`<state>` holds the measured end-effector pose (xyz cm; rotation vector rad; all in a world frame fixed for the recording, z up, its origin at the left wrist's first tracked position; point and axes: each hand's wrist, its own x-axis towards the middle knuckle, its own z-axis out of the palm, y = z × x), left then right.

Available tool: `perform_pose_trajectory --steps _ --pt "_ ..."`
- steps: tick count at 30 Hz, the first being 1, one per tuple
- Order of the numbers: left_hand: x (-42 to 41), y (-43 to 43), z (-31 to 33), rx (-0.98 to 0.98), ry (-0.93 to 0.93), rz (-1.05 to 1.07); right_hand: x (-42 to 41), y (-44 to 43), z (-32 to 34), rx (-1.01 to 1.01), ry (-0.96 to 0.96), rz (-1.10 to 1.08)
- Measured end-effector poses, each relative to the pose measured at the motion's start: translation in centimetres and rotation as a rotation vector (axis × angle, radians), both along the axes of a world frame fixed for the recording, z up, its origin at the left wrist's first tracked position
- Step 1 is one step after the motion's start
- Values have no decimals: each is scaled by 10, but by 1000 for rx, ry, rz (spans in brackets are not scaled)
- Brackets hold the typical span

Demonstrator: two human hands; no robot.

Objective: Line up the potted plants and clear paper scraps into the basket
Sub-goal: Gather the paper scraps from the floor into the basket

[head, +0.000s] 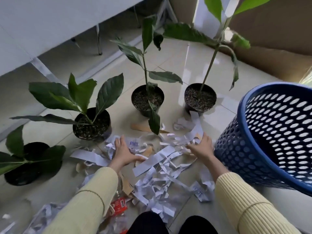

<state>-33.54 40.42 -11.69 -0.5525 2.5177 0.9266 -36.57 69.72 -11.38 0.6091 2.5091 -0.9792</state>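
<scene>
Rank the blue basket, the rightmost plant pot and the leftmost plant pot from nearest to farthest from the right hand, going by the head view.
Measured from the right hand:
1. Blue basket, just to the hand's right, nearly touching.
2. Rightmost plant pot, beyond the hand, farther up the floor.
3. Leftmost plant pot, far across the scraps, past the left hand.

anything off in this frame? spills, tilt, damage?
Yes. Torn paper scraps litter the floor in front of the four potted plants, with both hands, left hand and right hand, spread on the pile. The blue basket looks tilted toward the scraps. The pots sit in a curved row, not straight. No damage to the pots is visible.
</scene>
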Motion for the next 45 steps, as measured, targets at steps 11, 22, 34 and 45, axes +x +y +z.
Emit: perform_pose_trajectory --steps 11,22,34,45 --pt "-20 24 -66 -13 -278 -170 -19 9 -82 -8 -189 -74" --pt "2 90 -76 -46 -168 -298 8 -49 -87 -197 -144 -100" --pt "11 111 -71 151 -5 -266 39 -70 -79 -564 -120 -111" --pt "15 122 -10 208 70 -241 44 -61 -25 -633 -39 -125"
